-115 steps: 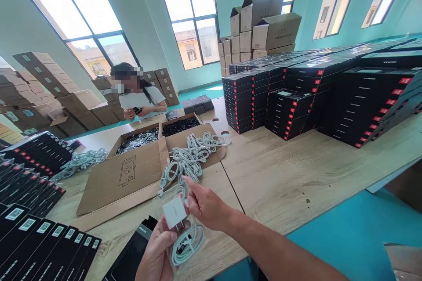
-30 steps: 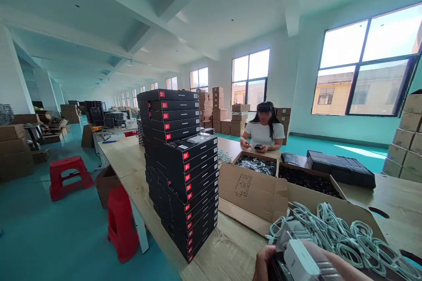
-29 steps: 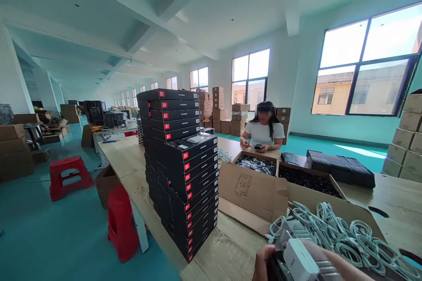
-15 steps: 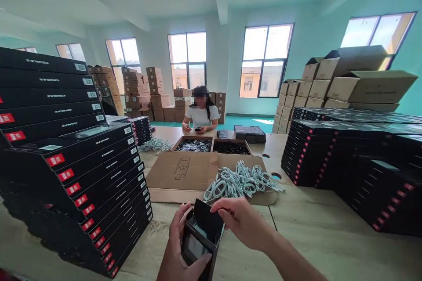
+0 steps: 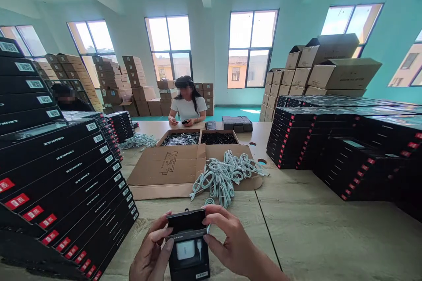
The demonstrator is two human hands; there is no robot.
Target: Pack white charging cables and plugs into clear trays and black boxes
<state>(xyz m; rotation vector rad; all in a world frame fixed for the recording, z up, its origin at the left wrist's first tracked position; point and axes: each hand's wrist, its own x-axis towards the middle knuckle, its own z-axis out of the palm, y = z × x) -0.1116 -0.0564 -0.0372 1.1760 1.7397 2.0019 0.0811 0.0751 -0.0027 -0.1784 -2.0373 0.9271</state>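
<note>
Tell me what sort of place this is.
Probably a packing workshop: the left hand and right hand hold a small black box with a white boxy charger showing, flat black boxes with red labels stand stacked on the pale wooden table, and brown cardboard cartons are piled behind.

We see daylight coming through the windows (image 5: 178, 33) beyond the left hand (image 5: 150, 246) and the right hand (image 5: 231, 237), the upper panes (image 5: 241, 30) bleached nearly white. A sun patch (image 5: 252, 111) glares on the floor (image 5: 227, 112) far past them. Left of the hands, we find the black boxes (image 5: 87, 186) sinking into shadow, smeared at their lower edge. Farther out on both sides, wide-angle stretch makes the windows lean.
</note>
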